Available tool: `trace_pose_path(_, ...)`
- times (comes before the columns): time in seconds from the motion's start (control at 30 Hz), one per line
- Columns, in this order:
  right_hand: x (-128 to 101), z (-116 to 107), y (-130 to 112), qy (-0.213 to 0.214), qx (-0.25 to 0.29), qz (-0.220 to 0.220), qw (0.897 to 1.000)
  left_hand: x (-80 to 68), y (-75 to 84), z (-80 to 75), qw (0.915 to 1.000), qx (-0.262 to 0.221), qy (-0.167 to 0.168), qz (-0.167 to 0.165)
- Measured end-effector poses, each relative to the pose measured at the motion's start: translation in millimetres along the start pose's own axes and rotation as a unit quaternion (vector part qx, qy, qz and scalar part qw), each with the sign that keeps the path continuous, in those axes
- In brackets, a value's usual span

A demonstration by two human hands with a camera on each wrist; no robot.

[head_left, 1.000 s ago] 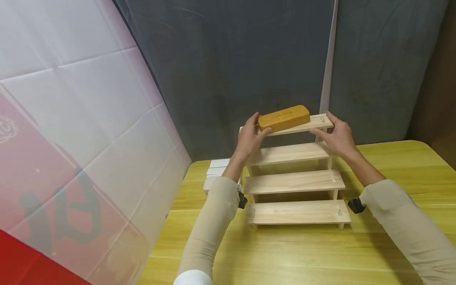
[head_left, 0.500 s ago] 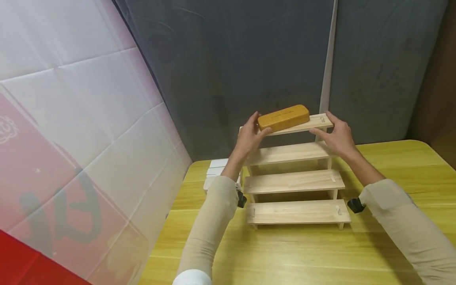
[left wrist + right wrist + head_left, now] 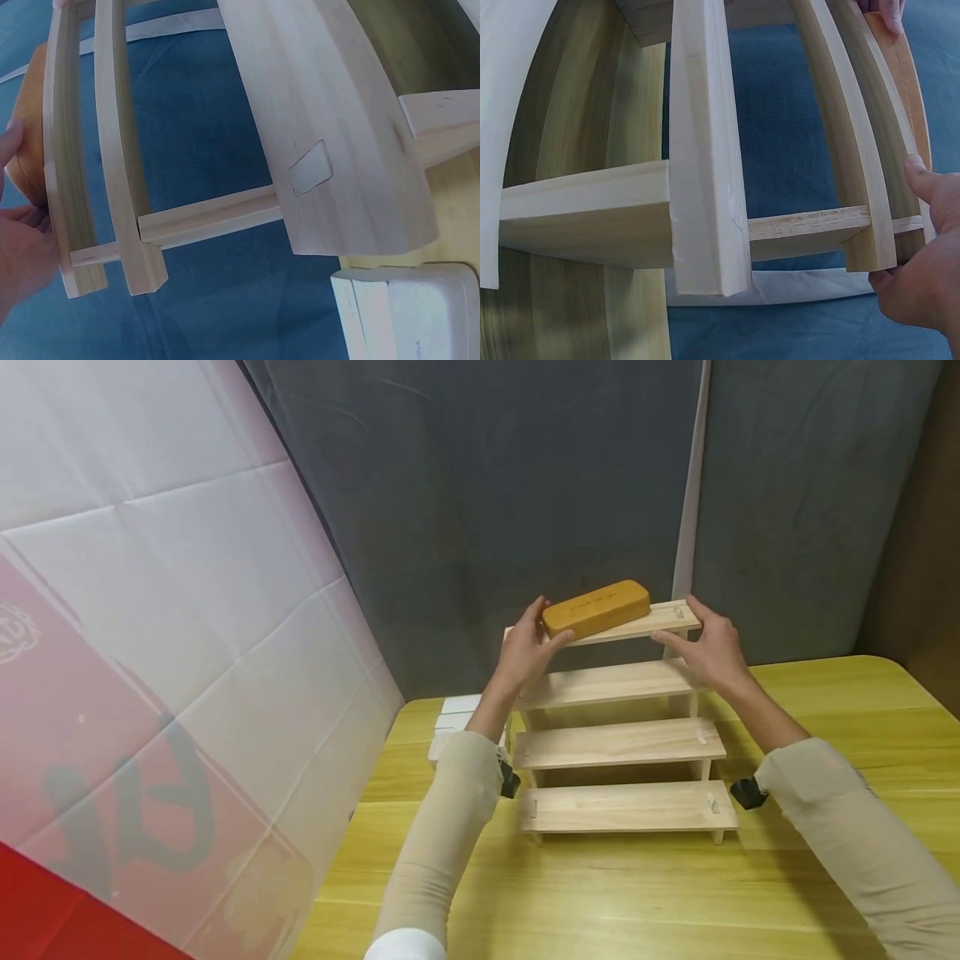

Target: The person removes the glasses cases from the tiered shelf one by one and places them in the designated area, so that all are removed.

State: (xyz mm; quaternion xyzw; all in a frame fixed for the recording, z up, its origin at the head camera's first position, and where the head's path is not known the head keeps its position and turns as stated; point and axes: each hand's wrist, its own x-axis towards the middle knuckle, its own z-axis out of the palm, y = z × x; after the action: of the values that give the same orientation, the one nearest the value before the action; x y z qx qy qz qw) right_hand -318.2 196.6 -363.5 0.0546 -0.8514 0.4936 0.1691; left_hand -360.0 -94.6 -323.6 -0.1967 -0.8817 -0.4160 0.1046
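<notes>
A four-tiered pale wooden stand (image 3: pixel 626 808), like a small staircase, stands on the table. An orange oblong case (image 3: pixel 597 608) with rounded corners and small lettering lies on its top shelf (image 3: pixel 667 618), slightly askew. My left hand (image 3: pixel 523 647) grips the case's left end, thumb in front and fingers behind. The left wrist view shows that hand (image 3: pixel 26 251) around the end of the case (image 3: pixel 28 142). At the shelf's right end, my right hand (image 3: pixel 712 647) holds the board, thumb on its front edge. In the right wrist view, this hand (image 3: pixel 930 247) is close to the board's end.
White boxes (image 3: pixel 459 703) sit left of the stand, partly hidden behind my left forearm. A dark grey curtain (image 3: pixel 487 510) hangs behind the yellow wood-grain table (image 3: pixel 600 902). A white printed sheet (image 3: pixel 225 568) rises along the left side.
The orange case has shifted very slightly to the left on the top shelf, its left end still in my left hand. My right hand and the stand look unmoved.
</notes>
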Motion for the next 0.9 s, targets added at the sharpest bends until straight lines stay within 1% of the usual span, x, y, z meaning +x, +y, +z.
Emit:
trace_pose_path(0.3,-1.3,-1.0,-1.3,0.004,0.001,-0.002,1.000,0.7,0.0,0.7,0.9996,-0.025,-0.002,-0.008)
trace_pose_path(0.47,-0.9,-0.5,-0.9,0.002,0.003,-0.002,1.000,-0.6,0.4,-0.8,0.9996,-0.026,-0.001,-0.012)
trace_pose_path(0.53,-0.9,-0.2,-1.0,0.002,0.003,-0.003,1.000,-1.0,0.5,-1.2,0.9997,-0.023,0.001,-0.012)
trace_pose_path(0.77,-1.2,1.6,0.0,-0.003,0.009,0.004,1.000,0.0,-0.5,-1.5,0.9991,-0.043,0.005,-0.001)
trace_pose_path(0.9,-1.8,2.0,-0.1,-0.005,0.011,0.004,1.000,-0.3,-1.2,-1.8,0.9990,-0.044,0.008,-0.002)
